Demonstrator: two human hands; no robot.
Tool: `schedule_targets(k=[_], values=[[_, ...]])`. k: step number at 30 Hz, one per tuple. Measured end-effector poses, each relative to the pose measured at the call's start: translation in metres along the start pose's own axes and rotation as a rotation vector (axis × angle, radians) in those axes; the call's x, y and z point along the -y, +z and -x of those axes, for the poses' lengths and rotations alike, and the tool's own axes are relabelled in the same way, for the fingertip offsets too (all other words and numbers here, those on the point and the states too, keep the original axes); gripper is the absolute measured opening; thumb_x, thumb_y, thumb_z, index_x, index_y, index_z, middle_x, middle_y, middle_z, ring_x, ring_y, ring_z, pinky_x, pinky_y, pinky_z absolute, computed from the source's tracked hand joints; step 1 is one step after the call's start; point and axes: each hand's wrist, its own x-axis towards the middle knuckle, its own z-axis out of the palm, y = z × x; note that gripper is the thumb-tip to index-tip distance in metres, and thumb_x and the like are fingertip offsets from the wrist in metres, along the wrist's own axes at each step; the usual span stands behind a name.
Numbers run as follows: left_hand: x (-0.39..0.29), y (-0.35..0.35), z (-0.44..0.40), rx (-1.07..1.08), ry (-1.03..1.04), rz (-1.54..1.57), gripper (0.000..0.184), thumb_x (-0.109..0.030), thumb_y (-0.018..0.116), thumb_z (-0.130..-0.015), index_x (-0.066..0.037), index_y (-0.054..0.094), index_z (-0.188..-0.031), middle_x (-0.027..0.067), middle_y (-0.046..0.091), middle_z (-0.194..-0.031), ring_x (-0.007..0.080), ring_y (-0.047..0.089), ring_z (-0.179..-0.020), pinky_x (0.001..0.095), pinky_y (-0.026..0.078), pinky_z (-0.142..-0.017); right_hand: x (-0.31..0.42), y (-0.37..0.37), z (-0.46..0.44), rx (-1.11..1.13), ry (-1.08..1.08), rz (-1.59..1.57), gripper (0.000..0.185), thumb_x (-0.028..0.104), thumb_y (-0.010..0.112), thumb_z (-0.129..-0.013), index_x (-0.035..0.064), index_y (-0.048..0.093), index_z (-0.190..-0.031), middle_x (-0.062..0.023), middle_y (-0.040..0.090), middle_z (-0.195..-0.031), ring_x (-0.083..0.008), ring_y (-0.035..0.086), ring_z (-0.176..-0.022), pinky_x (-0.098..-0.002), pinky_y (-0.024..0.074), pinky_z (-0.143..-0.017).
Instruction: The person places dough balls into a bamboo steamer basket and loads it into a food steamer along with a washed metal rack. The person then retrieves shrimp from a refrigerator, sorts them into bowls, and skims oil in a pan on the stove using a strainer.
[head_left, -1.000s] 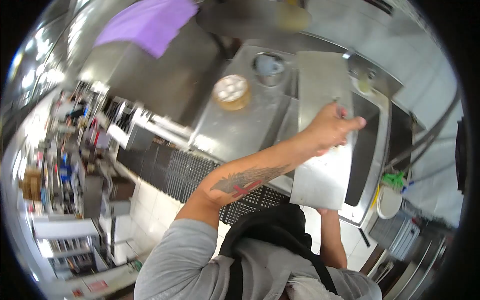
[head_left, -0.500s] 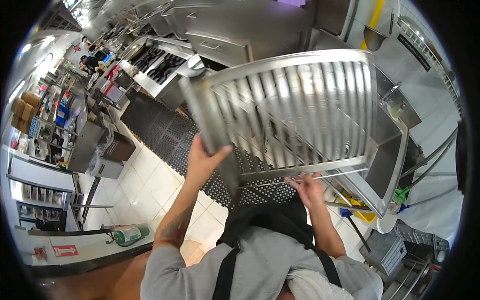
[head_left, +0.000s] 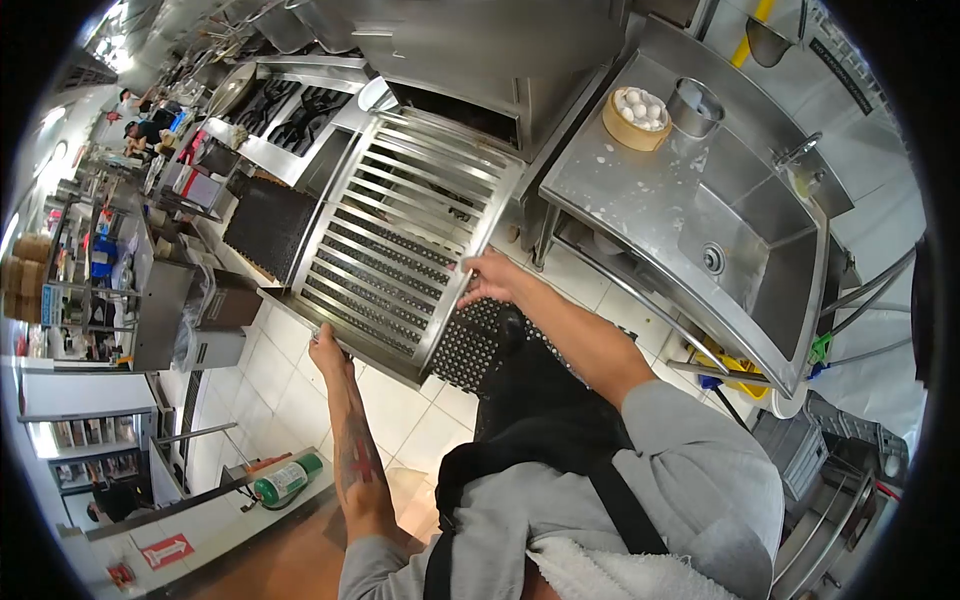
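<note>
A slatted stainless steel rack (head_left: 395, 240) is held tilted in front of me, above the black floor mat. My left hand (head_left: 325, 352) grips its lower left corner, with the thumb over the edge. My right hand (head_left: 487, 278) grips the right side rail, fingers wrapped round it. The mat shows through the gaps between the slats. To the right, a steel sink counter (head_left: 590, 185) bears a bamboo basket of round white pieces (head_left: 638, 118) beside a metal pot (head_left: 696, 108).
Stove burners (head_left: 300, 118) stand beyond the rack at the upper left. A grey bin (head_left: 215, 345) and shelving are at the left. A green cylinder (head_left: 288, 480) lies at the lower left. Far off are people (head_left: 148, 133). Grey crates (head_left: 795, 440) stand at the right.
The rack has moved left, away from the sink, and turned. My right hand has shifted from its lower edge to its side rail. My left hand has moved down and left to a corner.
</note>
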Motion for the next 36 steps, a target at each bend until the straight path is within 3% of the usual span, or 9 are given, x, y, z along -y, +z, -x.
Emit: schedule_targets(k=[1, 6, 14, 19, 22, 23, 27, 29, 36], values=[[0.005, 0.004, -0.022, 0.013, -0.016, -0.031, 0.025, -0.009, 0.064, -0.082, 0.004, 0.049, -0.096, 0.0152, 0.061, -0.086, 0.0288, 0.066, -0.069, 0.0403, 0.058, -0.058, 0.015, 0.001, -0.020, -0.004, 0.011, 0.017, 0.063, -0.005, 0.050, -0.084, 0.0132, 0.020, -0.137, -0.0230, 0.052, -0.129, -0.0517, 0.062, -0.100, -0.0743, 0.0525, -0.076], [0.013, 0.049, -0.092, 0.028, -0.063, -0.044, 0.025, -0.011, 0.065, -0.083, 0.005, 0.051, -0.096, 0.0143, 0.061, -0.086, 0.0261, 0.065, -0.068, 0.0389, 0.056, -0.056, 0.049, -0.002, -0.078, -0.095, 0.042, -0.007, 0.058, -0.004, 0.051, -0.085, 0.0110, 0.023, -0.133, -0.0214, 0.054, -0.125, -0.0535, 0.061, -0.100, -0.0778, 0.0473, -0.082], [0.036, 0.082, -0.158, 0.084, -0.115, -0.143, 0.020, -0.012, 0.063, -0.086, 0.003, 0.052, -0.096, 0.0120, 0.061, -0.090, 0.0243, 0.064, -0.071, 0.0382, 0.056, -0.059, 0.065, -0.013, -0.113, -0.209, 0.003, -0.122, 0.059, -0.006, 0.056, -0.081, 0.0077, 0.027, -0.131, -0.0251, 0.047, -0.123, -0.0537, 0.059, -0.097, -0.0783, 0.0483, -0.076], [0.053, 0.079, -0.167, 0.205, -0.145, -0.070, 0.030, -0.009, 0.058, -0.088, 0.006, 0.055, -0.113, 0.0122, 0.063, -0.100, 0.0236, 0.065, -0.083, 0.0368, 0.056, -0.072, 0.063, -0.015, -0.113, -0.246, -0.036, -0.071, 0.060, -0.005, 0.057, -0.081, 0.0058, 0.028, -0.133, -0.0249, 0.044, -0.126, -0.0548, 0.057, -0.100, -0.0784, 0.0485, -0.076], [0.067, 0.081, -0.150, 0.185, -0.182, -0.063, 0.030, -0.010, 0.060, -0.090, 0.005, 0.055, -0.116, 0.0125, 0.063, -0.102, 0.0236, 0.063, -0.084, 0.0369, 0.055, -0.071, 0.069, -0.031, -0.119, -0.314, -0.001, -0.041, 0.059, -0.004, 0.057, -0.082, 0.0046, 0.030, -0.133, -0.0255, 0.039, -0.131, -0.0570, 0.054, -0.104, -0.0771, 0.0499, -0.076], [0.071, 0.087, -0.146, 0.177, -0.189, -0.052, 0.031, -0.011, 0.061, -0.090, 0.005, 0.054, -0.116, 0.0127, 0.063, -0.102, 0.0236, 0.062, -0.083, 0.0376, 0.055, -0.070, 0.074, -0.031, -0.114, -0.310, -0.001, -0.002, 0.049, -0.001, 0.057, -0.086, -0.0045, 0.037, -0.130, -0.0272, 0.053, -0.128, -0.0533, 0.060, -0.100, -0.0761, 0.0505, -0.076], [0.086, 0.081, -0.140, 0.162, -0.154, -0.010, 0.034, -0.010, 0.064, -0.088, 0.005, 0.051, -0.115, 0.0133, 0.062, -0.101, 0.0232, 0.063, -0.081, 0.0370, 0.055, -0.067, 0.075, -0.031, -0.114, -0.387, 0.049, 0.060, 0.047, 0.001, 0.055, -0.087, -0.0071, 0.039, -0.131, -0.0275, 0.056, -0.124, -0.0522, 0.061, -0.102, -0.0747, 0.0516, -0.077], [0.085, 0.081, -0.134, 0.176, -0.203, 0.030, 0.034, -0.009, 0.065, -0.087, 0.005, 0.050, -0.115, 0.0133, 0.062, -0.100, 0.0231, 0.063, -0.080, 0.0362, 0.054, -0.067, 0.076, -0.035, -0.113, -0.293, 0.047, 0.061, 0.056, -0.004, 0.055, -0.084, -0.0060, 0.032, -0.135, -0.0315, 0.036, -0.136, -0.0590, 0.054, -0.107, -0.0764, 0.0500, -0.075], [0.068, 0.093, -0.134, 0.142, -0.204, 0.020, 0.028, -0.010, 0.067, -0.085, 0.002, 0.047, -0.101, 0.0106, 0.058, -0.088, 0.0211, 0.061, -0.066, 0.0349, 0.052, -0.053, 0.077, -0.021, -0.112, -0.439, 0.013, 0.055, 0.058, -0.004, 0.056, -0.084, -0.0048, 0.029, -0.135, -0.0319, 0.035, -0.135, -0.0606, 0.053, -0.106, -0.0778, 0.0489, -0.075]])
